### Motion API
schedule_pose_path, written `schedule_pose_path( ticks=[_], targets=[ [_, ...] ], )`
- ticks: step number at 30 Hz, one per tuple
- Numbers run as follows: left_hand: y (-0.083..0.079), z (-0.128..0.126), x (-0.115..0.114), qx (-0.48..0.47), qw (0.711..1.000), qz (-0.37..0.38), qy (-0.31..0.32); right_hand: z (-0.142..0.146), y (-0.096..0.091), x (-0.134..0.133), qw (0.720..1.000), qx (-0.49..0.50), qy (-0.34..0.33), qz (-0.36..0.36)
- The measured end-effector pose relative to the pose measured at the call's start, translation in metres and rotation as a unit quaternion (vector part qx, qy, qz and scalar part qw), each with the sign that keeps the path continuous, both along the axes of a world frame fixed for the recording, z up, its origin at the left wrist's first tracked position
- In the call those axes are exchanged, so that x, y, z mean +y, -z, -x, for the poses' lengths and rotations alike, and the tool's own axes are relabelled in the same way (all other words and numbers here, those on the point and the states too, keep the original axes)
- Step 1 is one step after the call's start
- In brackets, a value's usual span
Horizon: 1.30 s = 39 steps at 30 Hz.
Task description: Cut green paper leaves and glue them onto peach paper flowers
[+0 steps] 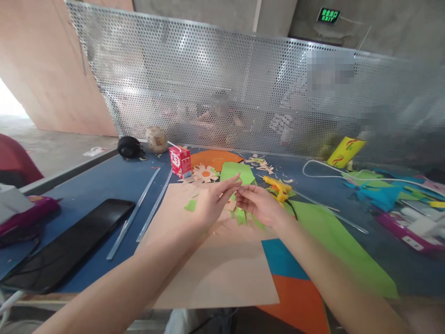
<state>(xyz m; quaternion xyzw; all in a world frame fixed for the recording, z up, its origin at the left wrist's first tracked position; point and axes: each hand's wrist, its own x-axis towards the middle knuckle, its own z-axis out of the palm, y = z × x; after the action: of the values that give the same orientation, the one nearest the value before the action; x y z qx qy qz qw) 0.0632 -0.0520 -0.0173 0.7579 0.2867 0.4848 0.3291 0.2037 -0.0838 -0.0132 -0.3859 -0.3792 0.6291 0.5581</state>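
Observation:
My left hand (212, 202) and my right hand (259, 204) meet above a beige paper sheet (215, 264) near the table's middle. The left fingers are stretched toward the right hand, their tips pinched together. The right hand's fingers curl round small green paper scraps (240, 216) that hang below it. What the left fingertips pinch is too small to make out. A paper flower (205, 173) with an orange centre lies just beyond the hands.
A red drink carton (180, 161), a yellow glue gun (278, 188), green paper (333, 241), orange paper (295, 306) and teal paper (281, 260) surround the hands. A black phone (69, 243) and metal strips (134, 213) lie left. A perforated metal screen (208, 83) stands behind, with people beyond it.

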Motion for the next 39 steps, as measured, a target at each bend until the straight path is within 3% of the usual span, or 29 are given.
schedule_pose_path(
  ticks=[8, 13, 21, 28, 32, 36, 39],
  targets=[
    [-0.003, 0.002, -0.002, 0.016, 0.994, -0.026, 0.105, -0.007, -0.002, 0.002, 0.998, -0.039, -0.017, -0.044],
    [-0.005, 0.005, 0.001, 0.031, 0.993, -0.008, 0.110, -0.010, 0.000, 0.004, 0.993, -0.098, -0.028, -0.055],
    [0.004, 0.002, 0.012, -0.062, 0.986, 0.152, 0.027, -0.016, -0.001, 0.005, 0.990, -0.110, -0.060, -0.072],
    [-0.004, 0.004, 0.013, -0.070, 0.972, 0.225, 0.012, -0.020, 0.001, 0.009, 0.975, -0.196, 0.017, -0.101],
    [-0.003, 0.005, 0.016, -0.062, 0.970, 0.231, 0.032, -0.028, -0.008, 0.007, 0.978, -0.171, 0.054, -0.106],
    [-0.001, 0.000, 0.013, -0.065, 0.962, 0.254, 0.075, -0.031, -0.013, 0.006, 0.989, -0.101, 0.036, -0.102],
    [-0.001, -0.005, 0.006, -0.056, 0.939, 0.308, 0.142, -0.030, -0.012, 0.006, 0.991, -0.078, 0.019, -0.111]
  ],
)
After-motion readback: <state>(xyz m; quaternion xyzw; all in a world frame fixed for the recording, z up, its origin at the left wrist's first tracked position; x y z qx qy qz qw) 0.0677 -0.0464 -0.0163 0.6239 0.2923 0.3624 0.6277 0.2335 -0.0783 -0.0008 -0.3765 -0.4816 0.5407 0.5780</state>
